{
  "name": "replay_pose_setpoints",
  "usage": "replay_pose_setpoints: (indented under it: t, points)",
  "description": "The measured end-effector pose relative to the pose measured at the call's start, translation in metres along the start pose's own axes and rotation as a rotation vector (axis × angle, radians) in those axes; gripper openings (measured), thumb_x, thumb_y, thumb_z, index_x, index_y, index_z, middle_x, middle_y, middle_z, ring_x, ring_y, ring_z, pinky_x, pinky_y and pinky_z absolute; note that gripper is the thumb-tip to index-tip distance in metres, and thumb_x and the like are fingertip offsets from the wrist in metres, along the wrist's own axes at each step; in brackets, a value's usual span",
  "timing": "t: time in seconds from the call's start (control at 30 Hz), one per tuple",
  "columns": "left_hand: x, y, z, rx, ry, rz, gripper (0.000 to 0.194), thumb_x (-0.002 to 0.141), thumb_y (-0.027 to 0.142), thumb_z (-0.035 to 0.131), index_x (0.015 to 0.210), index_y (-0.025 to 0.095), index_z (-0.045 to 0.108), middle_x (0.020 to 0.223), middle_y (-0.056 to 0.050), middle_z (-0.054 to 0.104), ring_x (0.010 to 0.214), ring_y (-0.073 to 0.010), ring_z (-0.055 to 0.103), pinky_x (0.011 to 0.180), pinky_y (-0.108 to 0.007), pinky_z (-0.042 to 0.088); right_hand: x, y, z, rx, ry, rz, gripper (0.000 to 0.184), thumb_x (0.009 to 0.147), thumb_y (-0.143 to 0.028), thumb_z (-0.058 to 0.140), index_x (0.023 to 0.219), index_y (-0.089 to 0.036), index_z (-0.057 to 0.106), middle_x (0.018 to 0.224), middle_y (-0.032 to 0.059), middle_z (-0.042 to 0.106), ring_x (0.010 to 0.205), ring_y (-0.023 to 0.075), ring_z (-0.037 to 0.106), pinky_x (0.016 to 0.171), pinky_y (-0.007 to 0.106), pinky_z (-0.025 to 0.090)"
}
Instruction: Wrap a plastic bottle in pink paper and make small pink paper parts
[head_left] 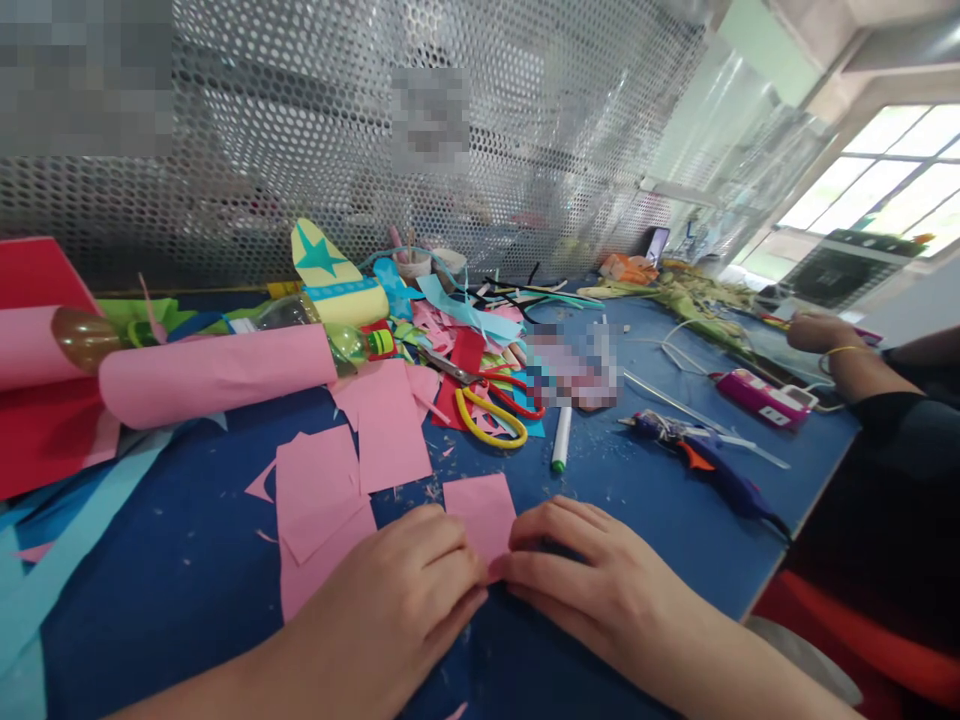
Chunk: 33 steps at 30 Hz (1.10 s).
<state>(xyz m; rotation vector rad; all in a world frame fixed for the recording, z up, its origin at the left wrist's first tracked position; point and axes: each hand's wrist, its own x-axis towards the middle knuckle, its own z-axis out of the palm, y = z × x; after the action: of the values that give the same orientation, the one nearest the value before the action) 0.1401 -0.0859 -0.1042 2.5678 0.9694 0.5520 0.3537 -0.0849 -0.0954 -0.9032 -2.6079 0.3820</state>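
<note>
A small pink piece of paper [481,507] lies on the blue table in front of me. My left hand [409,590] pinches its near left edge, fingers curled. From the other side my right hand [592,565] holds the near right edge between thumb and fingers. The fingertips almost meet at the paper's lower edge, which they partly cover. Beyond my left hand are larger pink paper sheets [394,430], some overlapping, with thin offcuts about them. Past the small piece rest yellow-handled scissors [491,425] and a white marker [562,440] with a green end.
Bottles wrapped in pink paper [217,375] lie at the left beside red card [45,440] and light-blue strips [90,560]. At right are a blue glue gun [697,455] and a purple power strip [765,398]. Another person's hand [817,332] shows beyond. A perforated metal panel [300,130] backs the table.
</note>
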Motion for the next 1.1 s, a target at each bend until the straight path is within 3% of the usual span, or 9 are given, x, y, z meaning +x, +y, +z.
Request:
replay_pose_setpoints:
  t: [0.2, 0.37, 0.53, 0.67, 0.87, 1.1]
  points:
    - [-0.0016, -0.0017, -0.0009, 0.034, 0.021, 0.016, 0.021, 0.093, 0.009, 0.048, 0.082, 0.017, 0.064, 0.08, 0.0, 0.066, 0.076, -0.0156, 0.062, 0.068, -0.024, 0.053, 0.001, 0.0017, 0.0024, 0.007, 0.045, -0.024, 0.019, 0.099, -0.021, 0.043, 0.099, -0.02, 0.062, 0.091, 0.0028, 0.068, 0.081, 0.0179, 0.059, 0.073, 0.031, 0.047]
    - [-0.0026, -0.005, -0.0011, 0.086, 0.012, 0.043, 0.028, 0.098, 0.015, 0.041, 0.081, 0.018, 0.063, 0.078, -0.001, 0.064, 0.075, -0.0155, 0.061, 0.068, -0.025, 0.053, 0.0019, 0.0039, 0.0032, 0.116, 0.045, 0.047, 0.016, 0.099, -0.02, 0.044, 0.099, -0.021, 0.06, 0.088, 0.0024, 0.066, 0.079, 0.0169, 0.057, 0.074, 0.031, 0.047]
    - [-0.0069, -0.0063, 0.0003, 0.16, 0.094, 0.174, 0.035, 0.1, 0.013, 0.033, 0.084, 0.017, 0.063, 0.077, -0.001, 0.063, 0.073, -0.0159, 0.058, 0.067, -0.027, 0.051, 0.0019, 0.0043, -0.0001, 0.231, -0.002, 0.17, 0.012, 0.096, -0.014, 0.046, 0.096, -0.021, 0.056, 0.089, 0.0019, 0.062, 0.082, 0.0157, 0.057, 0.075, 0.029, 0.047]
    - [-0.0042, -0.0029, -0.0023, 0.196, 0.068, 0.144, 0.039, 0.1, 0.012, 0.03, 0.082, 0.017, 0.064, 0.075, -0.001, 0.064, 0.072, -0.0161, 0.058, 0.07, -0.028, 0.051, -0.0004, 0.0052, -0.0015, 0.267, -0.008, 0.201, 0.011, 0.096, -0.014, 0.046, 0.096, -0.022, 0.054, 0.089, 0.0008, 0.06, 0.083, 0.0148, 0.056, 0.075, 0.028, 0.047]
    - [0.0013, 0.0005, -0.0055, 0.147, 0.036, 0.099, 0.043, 0.1, 0.011, 0.027, 0.077, 0.016, 0.063, 0.073, -0.002, 0.063, 0.071, -0.0151, 0.059, 0.067, -0.026, 0.053, -0.0014, 0.006, -0.0042, 0.151, -0.038, 0.049, 0.019, 0.098, -0.019, 0.046, 0.11, -0.024, 0.06, 0.106, 0.0056, 0.06, 0.097, 0.0172, 0.056, 0.085, 0.032, 0.048]
    - [-0.0004, 0.0005, -0.0031, 0.128, 0.039, 0.088, 0.037, 0.099, 0.011, 0.032, 0.076, 0.017, 0.061, 0.074, -0.001, 0.064, 0.069, -0.0144, 0.06, 0.065, -0.025, 0.052, 0.0001, 0.0049, -0.0035, -0.078, 0.056, -0.074, 0.017, 0.099, -0.023, 0.047, 0.099, -0.021, 0.064, 0.097, 0.004, 0.067, 0.089, 0.0166, 0.06, 0.077, 0.031, 0.048]
